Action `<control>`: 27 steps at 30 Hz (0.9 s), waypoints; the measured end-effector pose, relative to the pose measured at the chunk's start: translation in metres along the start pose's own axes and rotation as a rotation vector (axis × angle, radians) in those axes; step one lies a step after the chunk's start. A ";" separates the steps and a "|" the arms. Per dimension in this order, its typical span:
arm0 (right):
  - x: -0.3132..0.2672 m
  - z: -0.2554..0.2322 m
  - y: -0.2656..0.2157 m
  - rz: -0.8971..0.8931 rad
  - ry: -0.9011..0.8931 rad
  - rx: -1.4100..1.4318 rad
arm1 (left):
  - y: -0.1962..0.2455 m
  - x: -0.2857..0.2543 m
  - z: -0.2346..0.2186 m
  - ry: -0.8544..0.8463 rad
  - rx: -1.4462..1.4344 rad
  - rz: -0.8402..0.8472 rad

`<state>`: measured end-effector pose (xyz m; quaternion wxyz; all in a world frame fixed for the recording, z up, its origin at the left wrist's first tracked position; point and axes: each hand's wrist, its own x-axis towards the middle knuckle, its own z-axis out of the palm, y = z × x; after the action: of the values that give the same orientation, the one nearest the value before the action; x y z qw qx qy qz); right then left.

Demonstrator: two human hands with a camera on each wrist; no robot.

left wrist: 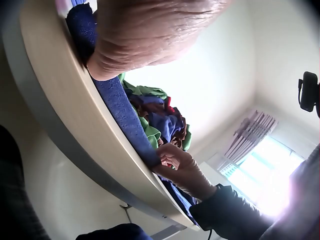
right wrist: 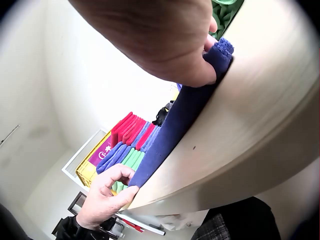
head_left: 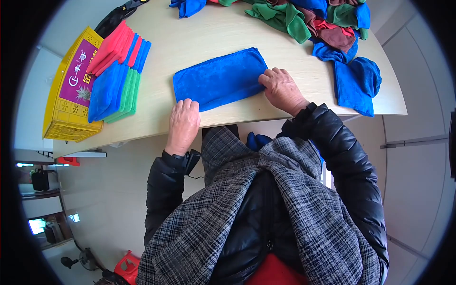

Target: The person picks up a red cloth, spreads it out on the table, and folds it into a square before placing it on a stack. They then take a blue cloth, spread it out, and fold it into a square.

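Note:
A blue towel (head_left: 219, 80) lies folded into a rectangle on the table (head_left: 156, 102), close to its front edge. My left hand (head_left: 185, 116) pinches the towel's near left corner, thumb under the edge and fingers over it. At the near right corner my right hand (head_left: 281, 88) holds the towel between curled fingers and thumb. In the right wrist view the towel's near edge (right wrist: 172, 127) runs as a thick folded roll between both hands. The left wrist view shows this same edge (left wrist: 122, 107) along the tabletop.
Folded red, blue and green towels (head_left: 116, 71) stand stacked at the left, beside a yellow box (head_left: 59, 109). A heap of loose towels (head_left: 327, 28) covers the back right. Another blue towel (head_left: 356, 85) lies crumpled near the right edge.

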<state>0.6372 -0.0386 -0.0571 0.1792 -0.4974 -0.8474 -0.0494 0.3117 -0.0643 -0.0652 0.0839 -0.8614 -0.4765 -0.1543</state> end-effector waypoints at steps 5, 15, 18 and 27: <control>0.000 -0.002 0.003 0.021 0.032 0.086 | -0.001 0.002 -0.003 0.024 0.056 0.032; -0.003 0.001 0.005 -0.010 -0.016 0.047 | -0.014 0.006 -0.006 0.106 0.040 -0.058; -0.006 0.004 -0.002 -0.032 -0.029 0.023 | -0.016 0.013 -0.016 0.160 -0.004 -0.030; 0.010 0.000 -0.014 -0.010 0.061 0.033 | -0.021 0.033 -0.040 0.269 0.032 -0.015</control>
<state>0.6210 -0.0373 -0.0523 0.2128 -0.4883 -0.8448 -0.0513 0.3030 -0.0388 -0.0162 0.1595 -0.8280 -0.4699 -0.2612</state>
